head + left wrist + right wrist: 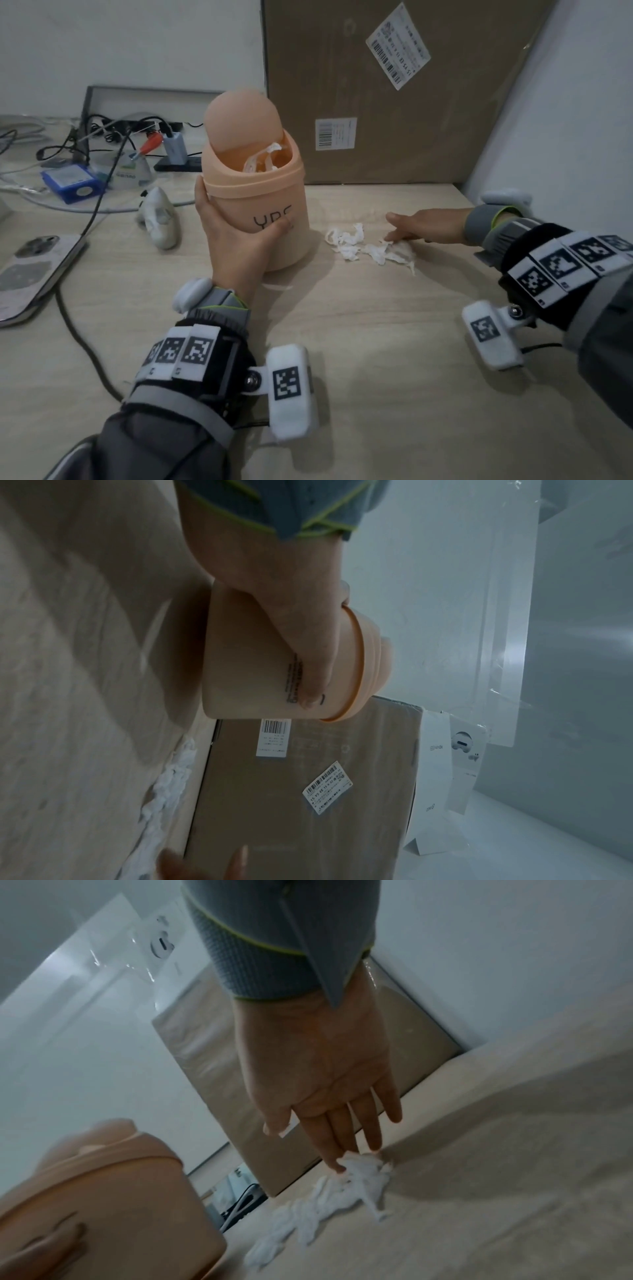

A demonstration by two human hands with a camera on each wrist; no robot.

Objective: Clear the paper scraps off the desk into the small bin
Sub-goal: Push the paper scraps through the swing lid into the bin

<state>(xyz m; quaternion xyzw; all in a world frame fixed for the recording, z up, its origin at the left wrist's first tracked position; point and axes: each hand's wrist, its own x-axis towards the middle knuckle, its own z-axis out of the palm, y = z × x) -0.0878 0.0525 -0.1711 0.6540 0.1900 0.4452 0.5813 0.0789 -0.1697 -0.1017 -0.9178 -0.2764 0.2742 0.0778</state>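
A small peach bin with a swing lid tipped open stands on the desk, white paper showing inside its mouth. My left hand grips its side, thumb across the printed letters; the left wrist view shows the same grip on the bin. White torn paper scraps lie just right of the bin. My right hand reaches over them with straight fingers, fingertips touching the scraps' right end. In the right wrist view the fingers press on the scraps, the bin at lower left.
A big cardboard box leans against the wall behind the bin. Cables, a blue box and chargers crowd the back left. A white crumpled object lies left of the bin, a phone at the left edge.
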